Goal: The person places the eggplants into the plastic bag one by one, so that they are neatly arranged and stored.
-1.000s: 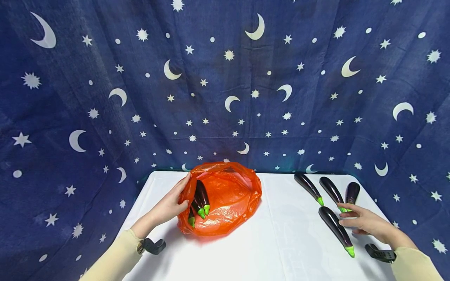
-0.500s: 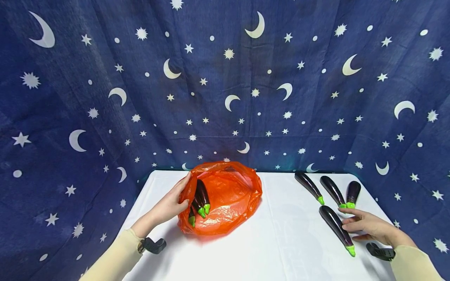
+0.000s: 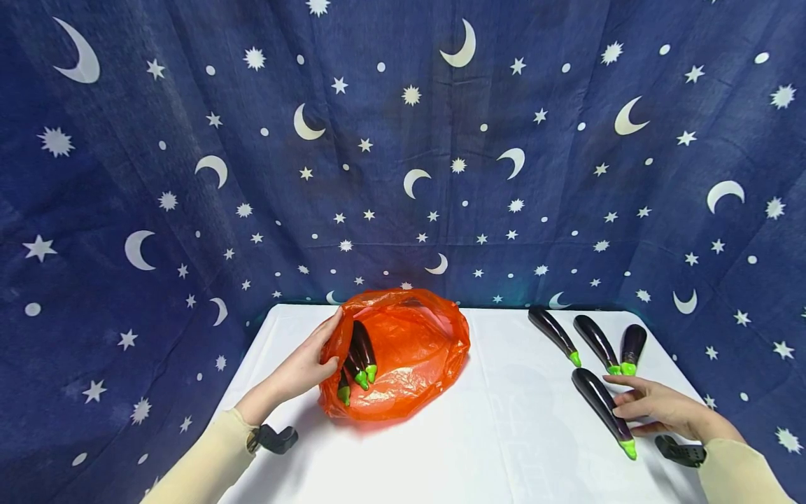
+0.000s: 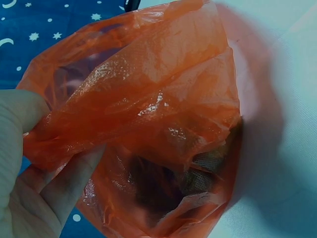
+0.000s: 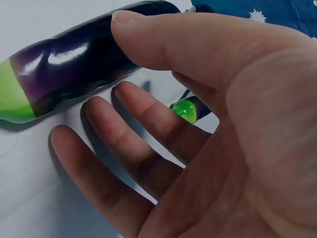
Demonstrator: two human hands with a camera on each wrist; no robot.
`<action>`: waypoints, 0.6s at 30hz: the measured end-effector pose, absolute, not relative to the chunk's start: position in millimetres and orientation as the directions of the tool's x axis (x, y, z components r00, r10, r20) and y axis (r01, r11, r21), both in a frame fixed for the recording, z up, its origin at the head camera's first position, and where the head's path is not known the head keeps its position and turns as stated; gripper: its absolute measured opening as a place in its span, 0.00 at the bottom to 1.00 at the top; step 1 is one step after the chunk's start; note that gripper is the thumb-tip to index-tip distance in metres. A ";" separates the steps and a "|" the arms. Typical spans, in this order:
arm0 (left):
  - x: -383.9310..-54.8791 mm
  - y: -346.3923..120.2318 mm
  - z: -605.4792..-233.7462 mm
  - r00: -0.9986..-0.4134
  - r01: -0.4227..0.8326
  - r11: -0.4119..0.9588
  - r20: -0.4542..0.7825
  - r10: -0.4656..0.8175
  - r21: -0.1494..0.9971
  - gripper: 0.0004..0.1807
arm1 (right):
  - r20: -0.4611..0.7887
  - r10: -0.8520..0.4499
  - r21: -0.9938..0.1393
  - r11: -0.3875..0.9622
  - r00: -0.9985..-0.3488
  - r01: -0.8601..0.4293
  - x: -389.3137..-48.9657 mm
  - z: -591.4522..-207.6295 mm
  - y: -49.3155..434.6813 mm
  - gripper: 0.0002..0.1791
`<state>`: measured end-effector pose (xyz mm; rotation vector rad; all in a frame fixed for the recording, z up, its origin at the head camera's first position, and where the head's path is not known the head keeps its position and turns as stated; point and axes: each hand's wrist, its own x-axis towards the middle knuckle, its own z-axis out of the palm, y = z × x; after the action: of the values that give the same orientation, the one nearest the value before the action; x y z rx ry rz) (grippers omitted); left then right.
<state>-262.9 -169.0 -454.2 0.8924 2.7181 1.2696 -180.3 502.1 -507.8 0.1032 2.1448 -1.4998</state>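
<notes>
Head view: The bag [image 3: 412, 350], orange and open-mouthed, lies left of centre on the white tabletop [image 3: 466, 448]. Three eggplants [image 3: 362, 346] are visible inside it, at the left side, green ends toward the near side. The left hand [image 3: 305, 364] is at the left edge of the bag; its grip pinches the rim. At the right of the tabletop, the near eggplant [image 3: 595, 399] lies diagonally, green end near and right. The right hand [image 3: 664, 406] is at its right side, grip spread. Three far eggplants [image 3: 593, 341] lie in a row beyond it, the two rightmost with green ends close together. The curtain [image 3: 352, 126], blue with pale moons and stars, stands behind the tabletop.

Left wrist view: The thumb and fingers hold a gathered fold of bag film between them. A dark shape shows inside the bag; its outline is blurred.

Right wrist view: The thumb extends over the near eggplant; contact cannot be confirmed. Three fingers are spaced apart alongside it and do not wrap around it. A further green end shows behind the fingers.
</notes>
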 end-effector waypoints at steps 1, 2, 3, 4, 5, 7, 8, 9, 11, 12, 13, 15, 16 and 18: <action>-262.8 -169.1 -454.1 -0.838 0.489 0.508 0.220 0.499 0.710 0.52 | -0.453 -0.224 -0.855 0.385 -0.863 0.348 -180.4 -507.8 501.8 0.48; -262.6 -169.2 -454.0 -0.839 0.487 0.508 0.219 0.498 0.711 0.52 | -0.454 -0.221 -0.853 0.386 -0.863 0.350 -180.5 -507.8 501.6 0.48; -262.4 -169.3 -453.8 -0.840 0.485 0.507 0.217 0.498 0.713 0.52 | -0.457 -0.217 -0.851 0.388 -0.863 0.353 -180.6 -507.8 501.3 0.48; -262.2 -169.4 -453.8 -0.840 0.484 0.507 0.217 0.497 0.713 0.52 | -0.460 -0.213 -0.849 0.389 -0.862 0.357 -180.8 -507.8 501.1 0.48; -262.1 -169.5 -453.7 -0.840 0.483 0.507 0.216 0.497 0.714 0.52 | -0.463 -0.210 -0.847 0.390 -0.861 0.361 -181.1 -507.7 500.8 0.49; -261.8 -169.7 -453.6 -0.840 0.484 0.506 0.216 0.498 0.714 0.52 | -0.468 -0.203 -0.843 0.394 -0.860 0.366 -181.5 -507.5 500.2 0.49; -261.7 -169.7 -453.6 -0.840 0.484 0.507 0.217 0.497 0.713 0.52 | -0.469 -0.201 -0.842 0.396 -0.860 0.367 -181.6 -507.3 499.8 0.49; -261.6 -169.8 -453.6 -0.840 0.485 0.507 0.218 0.497 0.713 0.52 | -0.470 -0.198 -0.841 0.397 -0.860 0.368 -181.7 -507.0 499.4 0.49; -261.9 -169.5 -453.5 -0.839 0.487 0.505 0.221 0.498 0.712 0.52 | -0.470 -0.195 -0.840 0.397 -0.861 0.369 -181.3 -506.2 498.8 0.49; -262.0 -169.3 -453.5 -0.839 0.487 0.505 0.221 0.498 0.712 0.52 | -0.469 -0.195 -0.841 0.396 -0.862 0.368 -181.1 -505.8 498.4 0.49; -262.0 -169.2 -453.4 -0.839 0.487 0.506 0.220 0.498 0.712 0.52 | -0.468 -0.195 -0.842 0.394 -0.862 0.369 -180.8 -505.5 497.9 0.49; -262.0 -168.7 -453.5 -0.839 0.486 0.508 0.218 0.498 0.711 0.52 | -0.467 -0.197 -0.844 0.392 -0.862 0.367 -180.2 -505.1 497.1 0.49; -261.9 -168.6 -453.5 -0.839 0.487 0.509 0.218 0.498 0.710 0.52 | -0.467 -0.200 -0.845 0.389 -0.861 0.367 -179.9 -505.0 496.7 0.49; -261.3 -168.3 -453.6 -0.837 0.492 0.511 0.221 0.501 0.705 0.52 | -0.469 -0.204 -0.844 0.389 -0.859 0.369 -179.1 -505.1 496.2 0.49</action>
<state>-261.3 -168.3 -453.6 0.8938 2.7213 1.2640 -179.1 496.2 -505.1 0.1407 2.1446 -1.4899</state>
